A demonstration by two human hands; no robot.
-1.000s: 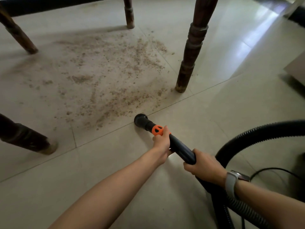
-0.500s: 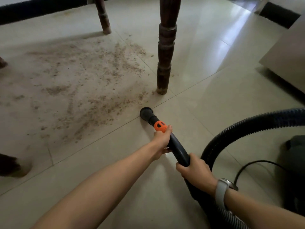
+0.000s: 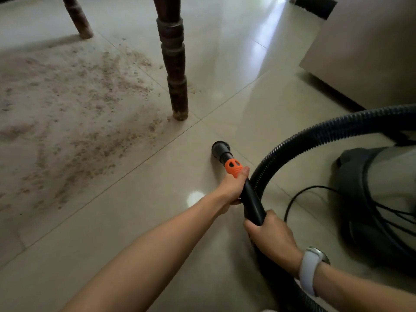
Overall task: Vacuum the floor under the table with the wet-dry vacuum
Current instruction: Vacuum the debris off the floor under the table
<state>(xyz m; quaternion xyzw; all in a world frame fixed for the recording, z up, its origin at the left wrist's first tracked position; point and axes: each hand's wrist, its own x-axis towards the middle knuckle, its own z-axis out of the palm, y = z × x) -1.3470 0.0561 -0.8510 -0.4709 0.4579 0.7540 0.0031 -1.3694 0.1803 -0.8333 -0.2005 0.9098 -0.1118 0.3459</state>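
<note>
A black vacuum wand (image 3: 252,201) with an orange collar (image 3: 234,167) ends in a round black nozzle (image 3: 220,149) that sits low over the pale tiles. My left hand (image 3: 234,188) grips the wand just behind the orange collar. Lower on the same tube, my right hand (image 3: 270,235) holds the wand where it meets the ribbed black hose (image 3: 315,134). Brown crumbs and dust (image 3: 90,109) cover the tiles between the dark turned table legs (image 3: 175,64), to the left of the nozzle. The nozzle lies on a tile without crumbs, below the nearest leg.
The grey vacuum body (image 3: 378,199) stands at the right with a thin black cable (image 3: 304,194) looping on the floor. A pale cabinet (image 3: 371,46) fills the upper right. A second table leg (image 3: 78,19) stands at the top left.
The view has swung right: the table legs and dirt patch slid left, and the vacuum body and cabinet came into view. Both hands keep their grip on the wand.
</note>
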